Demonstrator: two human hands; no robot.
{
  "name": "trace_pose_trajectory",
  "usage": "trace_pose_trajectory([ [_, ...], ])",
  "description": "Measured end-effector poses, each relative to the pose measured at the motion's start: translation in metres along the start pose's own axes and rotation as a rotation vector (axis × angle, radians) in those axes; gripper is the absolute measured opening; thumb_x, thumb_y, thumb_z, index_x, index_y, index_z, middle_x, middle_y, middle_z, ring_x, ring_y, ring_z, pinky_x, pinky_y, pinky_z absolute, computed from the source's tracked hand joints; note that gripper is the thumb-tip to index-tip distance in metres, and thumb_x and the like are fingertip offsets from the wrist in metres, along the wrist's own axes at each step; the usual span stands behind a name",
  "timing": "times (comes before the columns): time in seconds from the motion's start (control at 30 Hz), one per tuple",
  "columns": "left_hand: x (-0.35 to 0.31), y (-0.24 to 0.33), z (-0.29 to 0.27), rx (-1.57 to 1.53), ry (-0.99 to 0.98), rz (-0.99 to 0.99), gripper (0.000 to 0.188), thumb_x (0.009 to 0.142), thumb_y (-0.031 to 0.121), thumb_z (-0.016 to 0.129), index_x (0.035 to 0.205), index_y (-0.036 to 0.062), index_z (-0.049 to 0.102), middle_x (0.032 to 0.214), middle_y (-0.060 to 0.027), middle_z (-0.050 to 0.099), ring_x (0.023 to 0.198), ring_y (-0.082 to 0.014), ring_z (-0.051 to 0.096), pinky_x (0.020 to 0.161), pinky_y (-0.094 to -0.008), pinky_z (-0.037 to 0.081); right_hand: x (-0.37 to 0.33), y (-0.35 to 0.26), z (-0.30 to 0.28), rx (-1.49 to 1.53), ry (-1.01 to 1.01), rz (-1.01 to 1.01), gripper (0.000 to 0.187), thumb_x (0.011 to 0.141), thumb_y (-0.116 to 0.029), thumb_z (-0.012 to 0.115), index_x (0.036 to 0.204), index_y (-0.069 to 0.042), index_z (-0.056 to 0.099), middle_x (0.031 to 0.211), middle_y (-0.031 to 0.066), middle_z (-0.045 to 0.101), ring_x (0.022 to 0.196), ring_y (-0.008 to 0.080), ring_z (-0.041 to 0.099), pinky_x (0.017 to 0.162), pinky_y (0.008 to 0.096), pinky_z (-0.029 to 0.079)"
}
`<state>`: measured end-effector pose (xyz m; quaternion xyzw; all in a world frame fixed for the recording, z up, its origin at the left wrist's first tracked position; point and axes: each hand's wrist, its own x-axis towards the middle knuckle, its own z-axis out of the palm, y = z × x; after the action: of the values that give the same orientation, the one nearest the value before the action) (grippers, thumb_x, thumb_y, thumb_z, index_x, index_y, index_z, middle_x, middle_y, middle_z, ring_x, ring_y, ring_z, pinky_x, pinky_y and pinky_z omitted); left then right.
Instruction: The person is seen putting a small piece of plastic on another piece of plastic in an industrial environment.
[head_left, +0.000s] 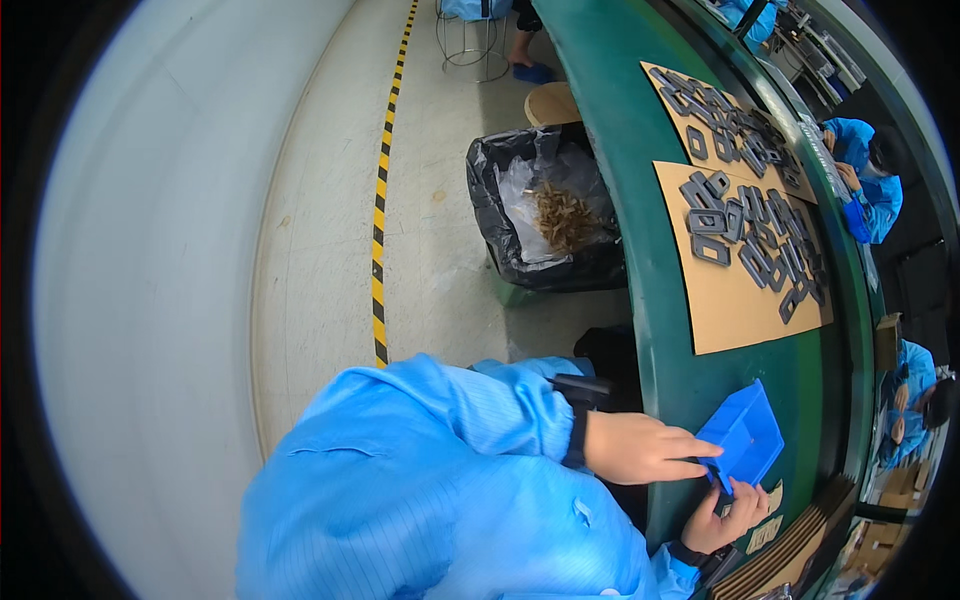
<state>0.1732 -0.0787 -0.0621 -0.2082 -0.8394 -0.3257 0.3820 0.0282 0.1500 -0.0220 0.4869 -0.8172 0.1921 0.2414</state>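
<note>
A blue plastic bin [748, 432] stands on the green bench in front of me. My left hand [640, 448] reaches to its near edge, index finger stretched out over the rim and the other fingers closing toward a small dark piece [713, 474]. My right hand [725, 516] comes in from below with bent fingers at the same piece and beside the bin's corner. Fingers hide most of this piece, so its kind does not show. Both wrists wear dark bands below blue sleeves.
Two cardboard sheets [715, 318] on the green bench [615, 110] carry many dark rectangular frames [710, 250]. Strips and stacked cardboard [800, 545] lie beside my right hand. A black-lined waste bin [500, 235] stands left of the bench. People in blue [880, 200] sit across it.
</note>
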Motion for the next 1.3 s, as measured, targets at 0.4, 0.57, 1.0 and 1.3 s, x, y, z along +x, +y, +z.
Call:
trace_pose_trajectory([
  [0.4, -0.122, -0.199, -0.211, 0.814, 0.352, -0.976, 0.047, 0.085, 0.002, 0.061, 0.131, 0.0067, 0.055, 0.141, -0.0211, 0.047, 0.126, -0.0417, 0.051, 0.106, -0.0456, 0.044, 0.024, -0.047, 0.004, -0.444, 0.05, 0.138, 0.076, 0.09, -0.038, 0.071, 0.151, -0.006, 0.039, 0.16, 0.0233, 0.028, 0.145, 0.049, 0.025, 0.116, 0.0617, 0.018],
  [0.57, -0.134, -0.284, -0.241, 0.932, 0.119, -1.146, 0.042, 0.087, 0.006, 0.062, 0.128, 0.0088, 0.06, 0.143, -0.0215, 0.047, 0.12, -0.0393, 0.056, 0.1, -0.0457, 0.05, 0.047, -0.091, 0.003, 0.158, -0.385, -0.265, 0.032, 0.083, -0.022, 0.074, 0.111, -0.007, 0.07, 0.135, 0.0193, 0.059, 0.136, 0.0473, 0.04, 0.109, 0.0571, 0.034],
  [1.0, -0.328, -0.489, -0.151, 1.002, -0.299, -0.726, 0.022, 0.085, 0.012, 0.06, 0.096, 0.0052, 0.078, 0.098, -0.0201, 0.073, 0.095, -0.0398, 0.069, 0.085, -0.0476, 0.054, 0.139, -0.141, 0.094, 0.655, -0.543, -0.246, 0.013, 0.076, -0.005, 0.074, 0.089, -0.005, 0.072, 0.103, 0.012, 0.073, 0.118, 0.0416, 0.058, 0.101, 0.0473, 0.045],
  [1.3, -0.199, -0.457, -0.115, 0.648, -0.629, -1.078, 0.02, 0.082, 0.016, 0.064, 0.092, 0.0056, 0.078, 0.094, -0.0186, 0.073, 0.09, -0.0374, 0.07, 0.082, -0.0461, 0.055, 0.151, -0.135, 0.11, 0.628, -0.546, -0.1, 0.009, 0.075, -0.002, 0.074, 0.083, -0.005, 0.073, 0.091, 0.0083, 0.074, 0.1, 0.0316, 0.064, 0.096, 0.042, 0.048],
])
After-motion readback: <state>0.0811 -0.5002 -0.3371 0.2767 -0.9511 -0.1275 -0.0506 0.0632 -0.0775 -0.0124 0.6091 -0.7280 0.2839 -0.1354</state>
